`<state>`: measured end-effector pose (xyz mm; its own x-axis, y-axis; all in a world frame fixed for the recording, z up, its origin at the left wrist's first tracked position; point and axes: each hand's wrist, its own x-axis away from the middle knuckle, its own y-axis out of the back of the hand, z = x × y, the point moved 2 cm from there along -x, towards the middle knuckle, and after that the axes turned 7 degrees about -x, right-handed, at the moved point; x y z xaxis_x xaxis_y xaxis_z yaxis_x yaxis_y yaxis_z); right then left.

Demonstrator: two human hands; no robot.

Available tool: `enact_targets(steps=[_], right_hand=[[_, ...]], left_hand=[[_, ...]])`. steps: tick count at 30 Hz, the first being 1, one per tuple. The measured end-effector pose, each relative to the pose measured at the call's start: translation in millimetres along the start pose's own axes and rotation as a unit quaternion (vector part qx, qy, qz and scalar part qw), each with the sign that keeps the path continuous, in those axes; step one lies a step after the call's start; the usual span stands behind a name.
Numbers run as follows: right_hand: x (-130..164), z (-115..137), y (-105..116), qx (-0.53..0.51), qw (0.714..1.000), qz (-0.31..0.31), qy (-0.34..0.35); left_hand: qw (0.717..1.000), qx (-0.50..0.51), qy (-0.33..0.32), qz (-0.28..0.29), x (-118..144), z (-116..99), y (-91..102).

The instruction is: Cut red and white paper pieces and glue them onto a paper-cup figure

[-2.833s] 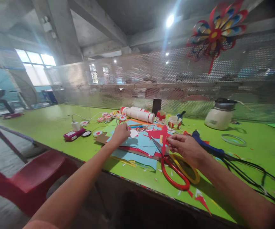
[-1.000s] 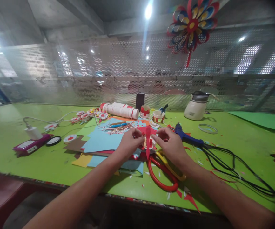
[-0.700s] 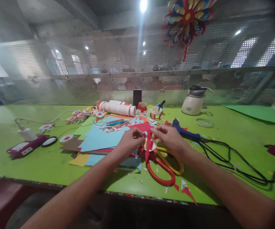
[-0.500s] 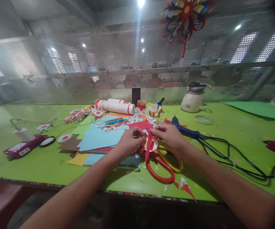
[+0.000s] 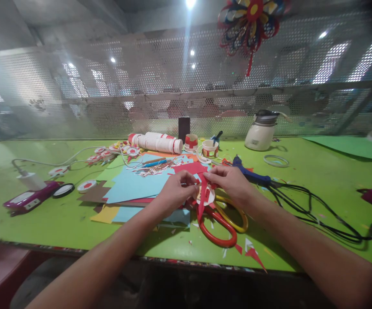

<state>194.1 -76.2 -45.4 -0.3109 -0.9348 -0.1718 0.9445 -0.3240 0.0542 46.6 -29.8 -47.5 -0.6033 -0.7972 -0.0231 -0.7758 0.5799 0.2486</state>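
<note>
A red paper strip (image 5: 202,198) hangs in front of a round white paper piece (image 5: 209,197) with red marks on it. My right hand (image 5: 227,179) pinches the upper end of the strip between thumb and fingers. At the left edge of the round piece, my left hand (image 5: 180,189) is closed with its fingertips together; exactly what they grip is partly hidden. Just under both hands lie large scissors, with a red handle loop (image 5: 220,240) and a yellow handle loop (image 5: 242,221). Red paper (image 5: 189,168) lies behind the fingers.
Coloured paper sheets (image 5: 134,186) are stacked at left, with a blue pen (image 5: 156,163) on top. Right of my hands lie a blue glue gun (image 5: 252,175) and black cable (image 5: 315,214). Paper cups (image 5: 210,149), a stacked cup roll (image 5: 160,143) and a white jug (image 5: 260,135) stand behind.
Both hands keep nearly the same pose. The strip and round piece have shifted very slightly to the right, and the view has moved a little.
</note>
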Motion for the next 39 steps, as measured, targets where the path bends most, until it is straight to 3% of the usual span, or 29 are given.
enact_targets(steps=[17, 22, 27, 39], right_hand=[[-2, -8, -1, -0.08, 0.995, -0.004, -0.054], [-2, -11, -2, -0.116, 0.989, -0.009, -0.089], [-2, -12, -2, -0.123, 0.986, -0.016, -0.11], [0, -15, -4, -0.116, 0.986, 0.014, -0.116]], left_hand=[[0.999, 0.038, 0.034, -0.014, -2, 1, 9.3], [0.996, 0.084, 0.008, -0.008, -4, 1, 13.3], [0.995, 0.089, 0.03, -0.018, -4, 0, 16.1], [0.992, 0.116, 0.013, -0.037, -13, 9, 22.9]])
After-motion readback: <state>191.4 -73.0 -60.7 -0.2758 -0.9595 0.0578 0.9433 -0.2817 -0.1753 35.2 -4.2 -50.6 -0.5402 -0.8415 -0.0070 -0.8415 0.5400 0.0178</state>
